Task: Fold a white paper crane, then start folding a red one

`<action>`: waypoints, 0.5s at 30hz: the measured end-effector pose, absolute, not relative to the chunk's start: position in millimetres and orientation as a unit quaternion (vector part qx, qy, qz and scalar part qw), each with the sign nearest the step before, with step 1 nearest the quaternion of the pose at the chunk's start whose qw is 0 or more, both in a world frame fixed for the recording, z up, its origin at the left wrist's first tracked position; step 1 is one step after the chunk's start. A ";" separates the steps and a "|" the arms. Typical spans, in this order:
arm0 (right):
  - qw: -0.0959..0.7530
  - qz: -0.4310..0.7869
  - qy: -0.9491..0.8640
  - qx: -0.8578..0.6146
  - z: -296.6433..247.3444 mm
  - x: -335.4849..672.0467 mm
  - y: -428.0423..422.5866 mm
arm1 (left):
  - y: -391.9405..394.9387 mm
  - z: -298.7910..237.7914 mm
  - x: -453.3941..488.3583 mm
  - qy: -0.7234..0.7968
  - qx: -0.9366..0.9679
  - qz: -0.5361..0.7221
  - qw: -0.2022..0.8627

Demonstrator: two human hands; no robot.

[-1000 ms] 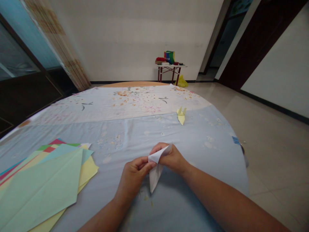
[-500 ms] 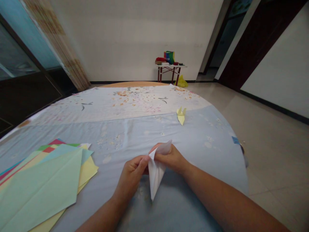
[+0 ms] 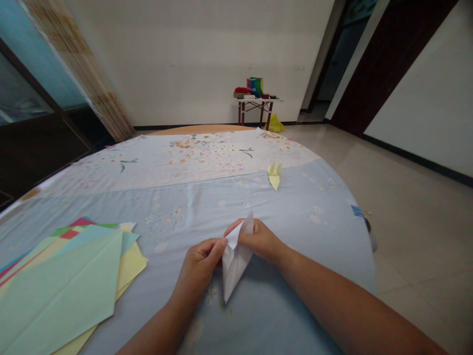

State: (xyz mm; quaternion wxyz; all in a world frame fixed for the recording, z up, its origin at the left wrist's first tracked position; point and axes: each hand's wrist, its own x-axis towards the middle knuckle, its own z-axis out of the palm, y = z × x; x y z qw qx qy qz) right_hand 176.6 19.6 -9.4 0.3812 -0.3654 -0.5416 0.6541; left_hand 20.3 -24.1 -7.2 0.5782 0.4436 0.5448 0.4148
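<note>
A folded white paper [image 3: 233, 264] with a long point towards me is held just above a round table [image 3: 314, 231] covered in a pale blue flowered cloth. My left hand [image 3: 201, 268] pinches its upper left edge with the fingers closed. My right hand [image 3: 260, 240] grips the upper flap from the right, fingers closed on the paper. A small folded yellow paper figure [image 3: 274, 173] lies further away on the cloth.
A fanned stack of coloured paper sheets [image 3: 62, 283], mint green on top, lies at the left. A blue clip [image 3: 357, 211] sits at the table's right edge. Beyond stand a small table [image 3: 254, 101] with bright objects against the wall and a tiled floor [image 3: 417, 207].
The upper flap of the white paper has been turned up and folded narrower between both hands. The view has shifted slightly to the right.
</note>
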 end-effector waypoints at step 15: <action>0.382 0.677 -0.517 -0.359 -10.4 176.3 21.1 | -24.1 -9.9 28.2 0.480 0.365 0.405 0.687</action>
